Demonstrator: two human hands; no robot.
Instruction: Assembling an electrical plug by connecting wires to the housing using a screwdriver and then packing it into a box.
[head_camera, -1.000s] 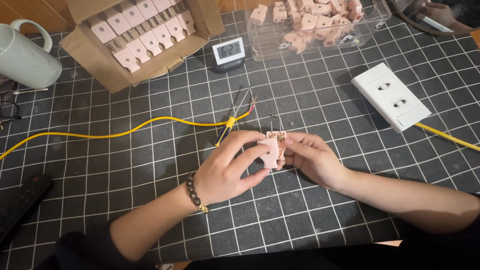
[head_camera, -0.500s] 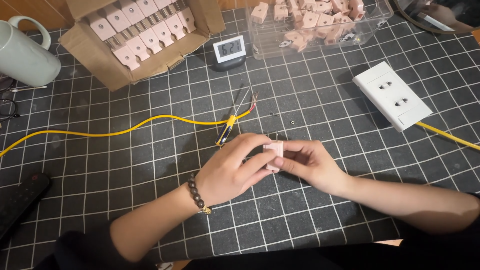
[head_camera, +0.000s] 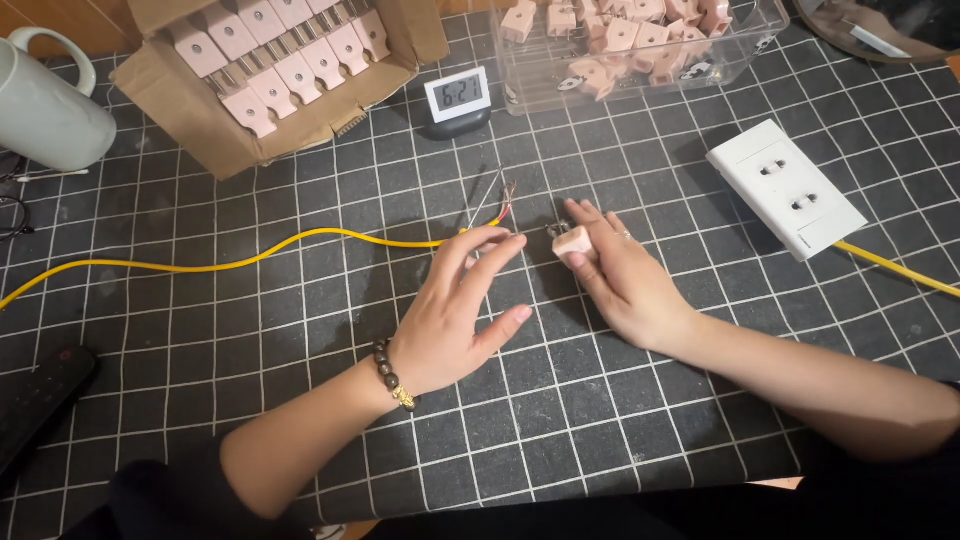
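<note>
The right hand (head_camera: 625, 285) pinches a small pale pink plastic plug piece (head_camera: 574, 243) between thumb and fingers, closed on it just above the black cutting mat with its white grid (head_camera: 300, 330); a bit of metal shows at the piece's upper left edge (what it is cannot be told). Just left of that grip, the left hand (head_camera: 455, 320) lies open and holds nothing, fingers spread, its fingertips (head_camera: 505, 241) reaching to the stripped end of the yellow cable (head_camera: 250, 262), whose bare wires (head_camera: 497, 198) fan out just above both hands; a dark beaded bracelet (head_camera: 392, 374) circles the left wrist. Up and to the right of the grip lies a white two-outlet socket block (head_camera: 785, 188); above it, a clear plastic tub of pink pieces (head_camera: 640, 40); beyond the left hand, a small digital clock (head_camera: 458, 97) and a cardboard box of pink parts (head_camera: 280, 70).
</note>
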